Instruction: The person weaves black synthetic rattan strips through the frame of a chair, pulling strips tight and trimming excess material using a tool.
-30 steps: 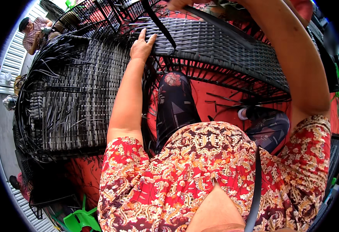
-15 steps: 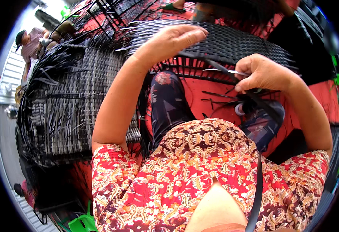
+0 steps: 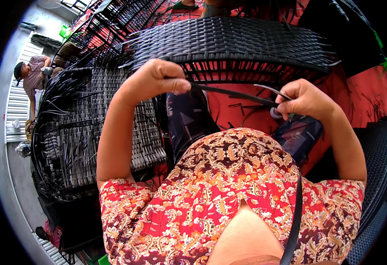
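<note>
A flat dark strip [image 3: 235, 92] stretches between my hands above my knees, slightly slanting down to the right. My left hand [image 3: 156, 81] is closed, pinching the strip's left end between thumb and fingers. My right hand [image 3: 306, 99] is closed on the strip's other side. Out of its fingers also juts a thin, shiny, curved piece [image 3: 266, 87]; whether it belongs to the strip, I cannot tell. Just beyond my hands lies a grey woven panel [image 3: 228, 39] on a black frame, loose strand ends sticking out at both sides.
To my left stands a larger woven piece [image 3: 96, 128] with many loose strands. Black frames [image 3: 109, 26] are piled at the far left. Strip scraps lie on the red floor [image 3: 237, 112]. Dark woven pieces [image 3: 377, 163] are at the right. Another person [image 3: 34, 73] is at the far left.
My left hand has come down and toward me from over the woven panel and now grips the strip's left end. My right hand has shifted slightly right and nearer; the strip is now pulled out sideways.
</note>
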`<state>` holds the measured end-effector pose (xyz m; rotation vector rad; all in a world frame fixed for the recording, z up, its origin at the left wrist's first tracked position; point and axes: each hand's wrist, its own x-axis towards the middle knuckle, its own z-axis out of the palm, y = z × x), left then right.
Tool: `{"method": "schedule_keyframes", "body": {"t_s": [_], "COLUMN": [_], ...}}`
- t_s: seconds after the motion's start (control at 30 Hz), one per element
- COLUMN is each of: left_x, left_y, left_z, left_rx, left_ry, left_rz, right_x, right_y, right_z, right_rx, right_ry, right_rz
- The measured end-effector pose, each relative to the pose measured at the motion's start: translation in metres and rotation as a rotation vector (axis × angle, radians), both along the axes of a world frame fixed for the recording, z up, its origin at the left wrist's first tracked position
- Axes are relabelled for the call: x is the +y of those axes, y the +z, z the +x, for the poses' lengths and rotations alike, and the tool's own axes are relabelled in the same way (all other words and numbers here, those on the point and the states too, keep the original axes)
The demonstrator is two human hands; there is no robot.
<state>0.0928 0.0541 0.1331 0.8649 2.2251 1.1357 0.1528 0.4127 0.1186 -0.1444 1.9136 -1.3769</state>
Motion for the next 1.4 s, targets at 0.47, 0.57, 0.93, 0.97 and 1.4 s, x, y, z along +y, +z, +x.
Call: {"method": "schedule_keyframes", "body": {"t_s": [0.47, 0.57, 0.93, 0.97, 1.4], "left_x": [0.013, 0.022, -0.045, -0.066, -0.17], "left_y": [0.003, -0.008, -0.032, -0.022, -0.08], "left_z": [0.095, 0.094, 0.083, 0.073, 0.031], "left_rx": [0.201, 0.124, -0.05, -0.152, -0.337], "left_ry": [-0.081, -0.079, 0.42, 0.532, 0.804], "left_rz": [-0.091, -0.036, 0.08, 0.022, 1.032], "right_x": [-0.071, -0.076, -0.097, -0.092, -0.105], "right_y": [0.002, -0.011, -0.026, -0.037, -0.044], "right_z": [0.03, 0.033, 0.002, -0.011, -0.088], "right_rx": [0.134, 0.121, 0.297, 0.393, 0.322], "right_ry": [0.127, 0.13, 0.033, 0.004, -0.018], "right_rz": [-0.139, -0.149, -0.242, -0.18, 0.074]}}
